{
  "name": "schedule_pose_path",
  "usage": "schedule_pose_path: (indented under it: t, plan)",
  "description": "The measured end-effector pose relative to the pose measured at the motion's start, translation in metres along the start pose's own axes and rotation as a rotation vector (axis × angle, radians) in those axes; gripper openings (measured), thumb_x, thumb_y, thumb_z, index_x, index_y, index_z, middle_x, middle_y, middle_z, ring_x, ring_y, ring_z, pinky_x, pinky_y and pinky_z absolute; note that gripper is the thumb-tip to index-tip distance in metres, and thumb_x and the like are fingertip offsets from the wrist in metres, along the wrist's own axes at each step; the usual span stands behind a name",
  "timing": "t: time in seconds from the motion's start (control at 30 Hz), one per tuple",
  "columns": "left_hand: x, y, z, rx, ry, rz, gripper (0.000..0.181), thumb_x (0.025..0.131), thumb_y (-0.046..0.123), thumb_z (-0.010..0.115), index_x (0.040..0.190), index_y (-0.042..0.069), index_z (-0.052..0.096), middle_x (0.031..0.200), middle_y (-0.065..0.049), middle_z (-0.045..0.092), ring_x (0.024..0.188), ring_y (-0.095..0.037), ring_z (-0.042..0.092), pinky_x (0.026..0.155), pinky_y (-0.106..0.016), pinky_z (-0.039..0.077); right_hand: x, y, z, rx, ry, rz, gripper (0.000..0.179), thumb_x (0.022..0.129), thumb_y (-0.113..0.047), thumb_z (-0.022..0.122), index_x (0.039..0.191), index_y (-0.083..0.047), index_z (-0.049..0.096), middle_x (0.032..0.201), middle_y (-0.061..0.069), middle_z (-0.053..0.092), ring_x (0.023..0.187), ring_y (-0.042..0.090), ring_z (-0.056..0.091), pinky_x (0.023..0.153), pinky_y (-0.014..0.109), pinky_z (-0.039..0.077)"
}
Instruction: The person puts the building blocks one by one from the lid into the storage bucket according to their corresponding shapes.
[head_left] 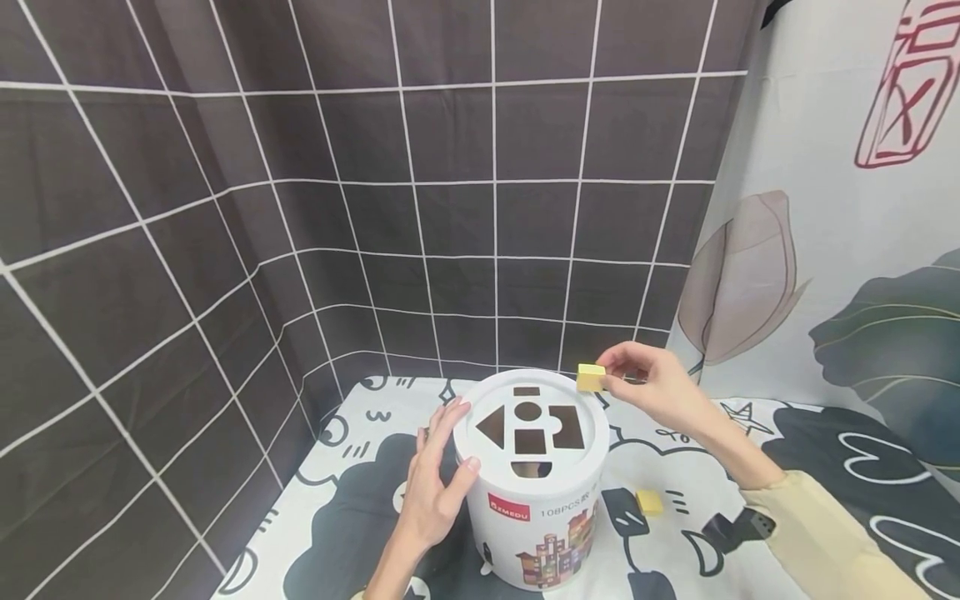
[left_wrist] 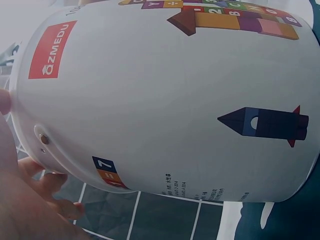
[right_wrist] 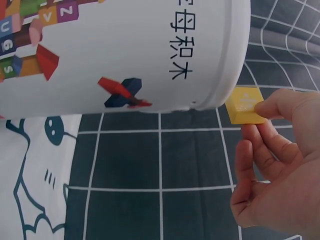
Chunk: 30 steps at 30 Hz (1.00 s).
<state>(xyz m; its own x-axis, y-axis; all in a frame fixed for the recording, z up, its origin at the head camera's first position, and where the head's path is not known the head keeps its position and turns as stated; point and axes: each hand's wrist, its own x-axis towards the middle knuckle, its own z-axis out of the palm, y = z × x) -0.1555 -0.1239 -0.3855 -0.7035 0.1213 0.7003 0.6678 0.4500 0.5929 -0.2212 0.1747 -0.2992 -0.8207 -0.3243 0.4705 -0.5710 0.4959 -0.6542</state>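
Note:
A white bucket [head_left: 525, 533] with a printed label stands upright on the cloth. Its white lid [head_left: 480, 454] has several cut-out holes, among them a triangle, a circle and a square. My left hand [head_left: 435, 483] rests against the lid's left rim, thumb at the front and fingers spread. At the right side of the rim, my right hand [head_left: 652, 387] pinches a yellow block [head_left: 591, 377] between thumb and fingers. The right wrist view shows that yellow block [right_wrist: 245, 105] close by the bucket's edge.
Another yellow block [head_left: 648, 502] lies on the patterned cloth [head_left: 360, 492] right of the bucket. A dark curtain with white grid lines [head_left: 450, 217] hangs behind and to the left. A pale flower-printed curtain [head_left: 810, 217] hangs at the right.

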Motion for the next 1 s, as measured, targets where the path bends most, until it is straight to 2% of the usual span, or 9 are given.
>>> schedule_pose_path:
  t: [0.07,0.2,0.43,0.77,1.0]
  plan:
    - [0.0,0.0,0.0,0.001,0.0,-0.001,0.056,0.079,0.021,0.052,0.133,0.012,0.043,0.137,-0.003,0.042,0.131,-0.029,0.023,0.099,-0.062,0.006,0.004,0.008,0.004,0.012,-0.003,-0.015,0.016,0.08,-0.006,0.065,0.094,-0.011,0.062,0.083,-0.002,0.061,0.076,0.016,0.055,0.063,0.024,0.046]
    - [0.0,-0.001,0.0,0.005,-0.003,-0.002,0.056,0.079,0.021,0.052,0.133,0.012,0.043,0.137,-0.003,0.041,0.131,-0.03,0.023,0.099,-0.063,0.006,0.009,0.007,0.008,0.023,-0.005,-0.023,0.015,0.079,-0.008,0.066,0.094,-0.012,0.062,0.082,-0.002,0.061,0.075,0.016,0.056,0.061,0.025,0.046]
    - [-0.001,0.0,0.0,0.003,0.001,-0.01,0.056,0.08,0.021,0.053,0.134,0.012,0.042,0.138,-0.004,0.041,0.131,-0.029,0.023,0.099,-0.062,0.006,0.017,0.002,0.021,0.051,-0.027,-0.021,0.015,0.079,-0.008,0.067,0.093,-0.011,0.062,0.083,-0.001,0.062,0.077,0.016,0.057,0.067,0.029,0.049]
    - [-0.001,-0.001,0.002,0.008,-0.007,-0.012,0.056,0.079,0.021,0.052,0.134,0.013,0.043,0.139,-0.003,0.039,0.131,-0.032,0.022,0.097,-0.065,0.005,0.028,-0.004,0.038,0.063,-0.03,-0.027,0.014,0.079,-0.011,0.068,0.092,-0.011,0.064,0.083,-0.002,0.063,0.08,0.014,0.057,0.073,0.037,0.044]
    - [0.0,0.0,0.001,0.013,0.0,-0.007,0.056,0.078,0.022,0.052,0.133,0.012,0.043,0.137,-0.003,0.041,0.13,-0.031,0.024,0.098,-0.063,0.006,0.033,-0.008,0.044,0.065,-0.041,-0.028,0.015,0.078,-0.011,0.068,0.092,-0.013,0.064,0.084,-0.003,0.063,0.082,0.014,0.057,0.076,0.042,0.045]
